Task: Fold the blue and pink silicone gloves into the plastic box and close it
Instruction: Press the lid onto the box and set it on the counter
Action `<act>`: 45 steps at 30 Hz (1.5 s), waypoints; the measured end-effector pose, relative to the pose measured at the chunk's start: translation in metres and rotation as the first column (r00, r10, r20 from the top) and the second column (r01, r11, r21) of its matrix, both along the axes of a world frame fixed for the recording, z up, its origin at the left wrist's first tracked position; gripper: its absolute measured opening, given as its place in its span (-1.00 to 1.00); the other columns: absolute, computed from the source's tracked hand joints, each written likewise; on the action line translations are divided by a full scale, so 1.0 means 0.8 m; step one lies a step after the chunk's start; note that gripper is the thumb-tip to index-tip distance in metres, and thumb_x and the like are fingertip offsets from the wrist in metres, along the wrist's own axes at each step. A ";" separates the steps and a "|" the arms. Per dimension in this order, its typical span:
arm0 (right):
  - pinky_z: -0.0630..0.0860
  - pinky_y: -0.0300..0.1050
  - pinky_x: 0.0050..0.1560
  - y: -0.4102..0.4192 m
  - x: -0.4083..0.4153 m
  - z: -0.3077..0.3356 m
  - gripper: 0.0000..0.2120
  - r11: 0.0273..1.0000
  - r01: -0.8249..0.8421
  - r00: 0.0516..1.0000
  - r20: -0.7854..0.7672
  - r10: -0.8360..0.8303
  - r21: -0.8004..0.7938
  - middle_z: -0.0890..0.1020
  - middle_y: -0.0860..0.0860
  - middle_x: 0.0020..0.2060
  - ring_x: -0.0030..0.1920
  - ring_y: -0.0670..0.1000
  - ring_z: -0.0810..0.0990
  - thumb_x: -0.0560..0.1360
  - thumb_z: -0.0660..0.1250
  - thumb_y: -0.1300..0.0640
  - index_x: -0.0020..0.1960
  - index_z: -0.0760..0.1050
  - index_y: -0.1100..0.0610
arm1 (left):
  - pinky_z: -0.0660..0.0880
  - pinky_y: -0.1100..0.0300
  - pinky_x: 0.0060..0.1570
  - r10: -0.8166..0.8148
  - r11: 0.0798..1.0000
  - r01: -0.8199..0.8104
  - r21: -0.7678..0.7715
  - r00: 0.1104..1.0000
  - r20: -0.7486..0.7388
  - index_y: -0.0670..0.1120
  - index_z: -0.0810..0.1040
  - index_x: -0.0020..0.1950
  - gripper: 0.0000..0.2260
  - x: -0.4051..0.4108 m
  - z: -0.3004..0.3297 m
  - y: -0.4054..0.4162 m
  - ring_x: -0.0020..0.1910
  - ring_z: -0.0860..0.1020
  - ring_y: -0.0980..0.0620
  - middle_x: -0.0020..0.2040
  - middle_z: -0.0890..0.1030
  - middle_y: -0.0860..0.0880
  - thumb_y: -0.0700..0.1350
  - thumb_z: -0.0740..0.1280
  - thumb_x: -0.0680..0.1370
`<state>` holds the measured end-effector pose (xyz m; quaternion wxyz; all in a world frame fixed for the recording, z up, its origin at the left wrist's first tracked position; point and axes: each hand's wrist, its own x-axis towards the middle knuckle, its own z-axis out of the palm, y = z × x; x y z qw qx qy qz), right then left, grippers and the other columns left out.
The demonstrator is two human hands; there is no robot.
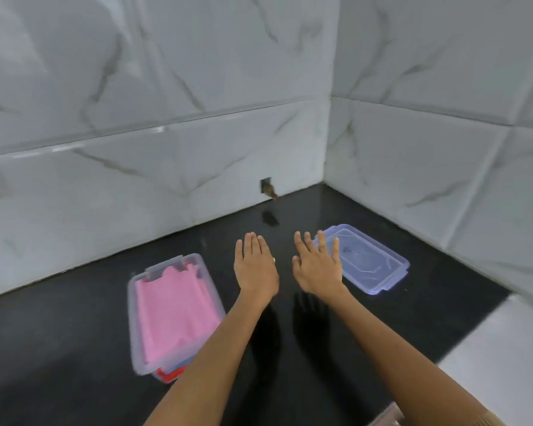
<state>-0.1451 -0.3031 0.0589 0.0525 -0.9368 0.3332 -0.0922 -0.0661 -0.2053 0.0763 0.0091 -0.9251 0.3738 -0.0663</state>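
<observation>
here both hands hover palm-down over the black counter (74, 348), fingers spread flat and holding nothing. the left hand (254, 267) is just right of the box (133, 318), apart from it. the right hand (317, 269) is beside the left, and its fingertips overlap the near-left edge of the lid (379, 265) in this view; whether they touch it, i cannot tell. the box is uncovered and sits to the left on the counter, with the pink glove (173, 315) lying folded flat on top inside it, filling most of the opening. a bit of blue and red shows under the pink at the box's near end, too small to name surely. the clear lid lies flat on the counter to the right, well apart from the box, near the marble wall (166, 87) corner.
</observation>
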 end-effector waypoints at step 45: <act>0.48 -0.21 -0.19 0.120 0.025 0.078 -0.83 0.885 -0.252 0.795 0.605 -0.042 0.392 0.49 -0.17 -0.22 -0.24 -0.12 0.54 0.54 0.22 0.05 0.12 0.38 0.01 | 0.54 0.06 0.00 -0.474 0.346 -0.804 -0.484 0.296 -0.829 -0.04 0.56 -0.14 -0.80 0.014 0.062 0.040 -0.08 0.58 -0.03 -0.11 0.61 -0.10 0.00 0.23 0.59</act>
